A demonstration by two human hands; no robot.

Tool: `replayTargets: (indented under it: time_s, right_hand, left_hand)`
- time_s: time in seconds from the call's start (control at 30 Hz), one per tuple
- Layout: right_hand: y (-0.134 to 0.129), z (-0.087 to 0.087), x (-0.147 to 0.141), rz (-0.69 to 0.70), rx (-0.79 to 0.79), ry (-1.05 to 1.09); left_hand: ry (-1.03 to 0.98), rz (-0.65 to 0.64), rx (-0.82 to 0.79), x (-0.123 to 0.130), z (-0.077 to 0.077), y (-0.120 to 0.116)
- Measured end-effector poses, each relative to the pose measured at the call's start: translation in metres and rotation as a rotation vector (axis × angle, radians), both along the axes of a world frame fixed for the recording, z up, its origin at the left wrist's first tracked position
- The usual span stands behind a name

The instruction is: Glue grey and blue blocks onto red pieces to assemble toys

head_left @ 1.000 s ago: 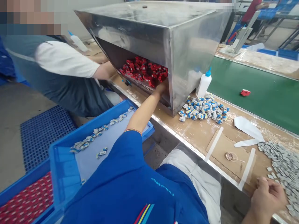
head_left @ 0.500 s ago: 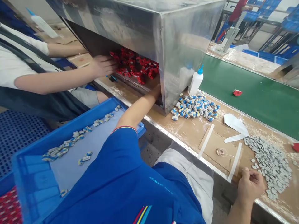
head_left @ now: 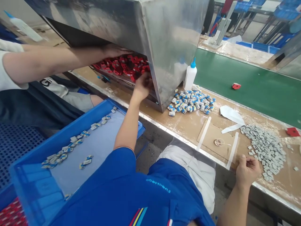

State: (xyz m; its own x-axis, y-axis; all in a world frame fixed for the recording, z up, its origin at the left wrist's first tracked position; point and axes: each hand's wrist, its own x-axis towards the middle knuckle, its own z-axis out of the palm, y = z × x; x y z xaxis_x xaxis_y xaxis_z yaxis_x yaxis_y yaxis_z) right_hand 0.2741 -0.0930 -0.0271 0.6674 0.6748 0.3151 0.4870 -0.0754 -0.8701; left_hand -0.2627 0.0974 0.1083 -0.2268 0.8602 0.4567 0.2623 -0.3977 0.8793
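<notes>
Holding a heap of red parts (head_left: 117, 66): metal box (head_left: 172, 40). Left hand (head_left: 142, 86) is placed inside at the heap's near edge, fingers bent; grip can't be told. Co-worker's hand (head_left: 114, 50) is also reached in. Right hand (head_left: 248, 169) is curled nearly closed by the grey chips (head_left: 265, 147) on the worktop (head_left: 285, 190); what's held can't be told. Blue tray (head_left: 60, 135) is lined with a pale sheet (head_left: 103, 138), dotted with white-blue blocks (head_left: 57, 158). Blue crate (head_left: 6, 196) below is loaded with red pieces (head_left: 14, 214). Shirt (head_left: 131, 194) is lettered in light blue, not reliably readable.
</notes>
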Motion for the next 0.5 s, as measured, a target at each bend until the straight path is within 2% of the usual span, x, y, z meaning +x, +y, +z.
replayTargets:
  time_s: [0.1,0.2,0.27,0.33,0.5]
  right_hand:
    - [0.0,0.004,-0.003,0.005,0.013,0.002]
    - [0.001,0.008,-0.005,0.019,0.02,-0.008]
    - [0.002,0.01,-0.007,0.029,0.023,-0.021]
    - [0.001,0.012,-0.009,0.038,0.021,-0.033]
    - [-0.001,0.013,-0.012,0.012,0.016,-0.073]
  left_hand:
    - [-0.166,-0.025,-0.028,0.003,-0.018,-0.048]
    - [-0.28,-0.228,-0.088,0.027,-0.03,-0.098]
    - [-0.316,-0.357,-0.158,0.052,-0.037,-0.115]
    - [-0.337,-0.458,-0.219,0.081,-0.045,-0.118]
    - [-0.395,-0.714,-0.359,0.149,-0.072,-0.098]
